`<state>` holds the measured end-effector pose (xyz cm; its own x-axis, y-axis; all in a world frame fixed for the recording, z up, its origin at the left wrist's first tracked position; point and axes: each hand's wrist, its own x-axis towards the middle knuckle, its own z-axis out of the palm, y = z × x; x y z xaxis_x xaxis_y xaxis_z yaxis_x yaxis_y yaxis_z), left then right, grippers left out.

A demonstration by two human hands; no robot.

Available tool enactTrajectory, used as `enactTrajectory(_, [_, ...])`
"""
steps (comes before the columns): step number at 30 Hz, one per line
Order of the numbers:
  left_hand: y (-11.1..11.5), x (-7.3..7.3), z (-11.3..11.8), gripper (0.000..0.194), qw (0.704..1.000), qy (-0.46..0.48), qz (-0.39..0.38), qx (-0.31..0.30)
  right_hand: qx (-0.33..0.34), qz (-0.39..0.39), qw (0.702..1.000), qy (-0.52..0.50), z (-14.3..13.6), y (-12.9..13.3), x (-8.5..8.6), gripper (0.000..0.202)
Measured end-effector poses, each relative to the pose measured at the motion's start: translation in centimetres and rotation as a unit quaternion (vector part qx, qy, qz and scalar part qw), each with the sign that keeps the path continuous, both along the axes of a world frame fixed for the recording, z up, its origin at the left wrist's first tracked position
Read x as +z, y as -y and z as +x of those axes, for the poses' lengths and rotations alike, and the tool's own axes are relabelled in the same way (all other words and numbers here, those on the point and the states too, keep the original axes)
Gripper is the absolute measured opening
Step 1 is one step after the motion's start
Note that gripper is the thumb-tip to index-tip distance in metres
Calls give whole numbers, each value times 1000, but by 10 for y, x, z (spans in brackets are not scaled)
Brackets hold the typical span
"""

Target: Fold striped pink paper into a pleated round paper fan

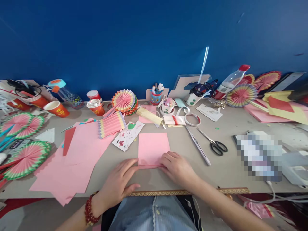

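A pink paper (153,147) lies on the table in front of me, with a narrow folded strip along its near edge. My right hand (179,168) is at its lower right corner, thumb and fingers closed on the edge. At the lower left corner rests my left hand (119,179), fingers spread and fingertips touching or close to the paper's side; it holds nothing. A red bead bracelet (89,208) circles the left wrist. Right of the paper lie a pale cutter or pen (198,146) and black-handled scissors (214,142).
Pink sheets (81,154) overlap on the left, beside a pleated paper (112,124) and green-edged fans (27,158). Cups, a tape roll (192,119) and a bottle (231,83) stand or lie toward the blue wall. A blurred phone-like object (258,157) lies right.
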<state>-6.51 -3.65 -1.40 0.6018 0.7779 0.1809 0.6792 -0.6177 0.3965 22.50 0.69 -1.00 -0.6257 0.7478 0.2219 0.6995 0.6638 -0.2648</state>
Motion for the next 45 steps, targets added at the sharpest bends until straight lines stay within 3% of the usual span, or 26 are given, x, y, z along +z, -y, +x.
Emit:
enactTrajectory(4, [8,-1,17,29,961,216,-58,164,-43,-88,975,-201,1,10,3,10])
enactTrajectory(6, [9,0,35,37,945,264,-110,157,-50,-115,949,-291,-7,17,8,10])
enactTrajectory(8, [7,3,54,32,945,277,-127,123,-9,-128,937,-326,-18,22,14,6])
enactTrajectory(11, [1,10,73,22,950,280,-41,128,48,-126,944,-301,-29,26,20,14])
enactTrajectory(14, [-11,22,70,40,970,228,27,73,18,-28,954,-297,-23,28,27,14])
enactTrajectory(18, [-26,37,57,56,984,103,141,35,25,219,942,-251,-8,32,41,31])
enactTrajectory(21, [-32,41,58,50,984,21,175,21,28,262,955,-139,-5,30,47,34])
enactTrajectory(24, [-35,37,62,37,982,-39,186,3,29,219,971,-86,-3,23,42,27])
enactTrajectory(28, [-37,22,56,29,977,-61,196,-51,44,195,977,-78,8,15,21,21])
enactTrajectory(35, [-31,1,31,25,980,-132,146,-26,65,148,986,-31,28,16,-6,20])
enactTrajectory(39, [-29,0,26,26,988,-96,116,-39,65,118,990,-30,29,15,-12,22])
enactTrajectory(45, [-31,6,26,24,1000,12,21,17,41,48,994,-86,32,10,-15,22])
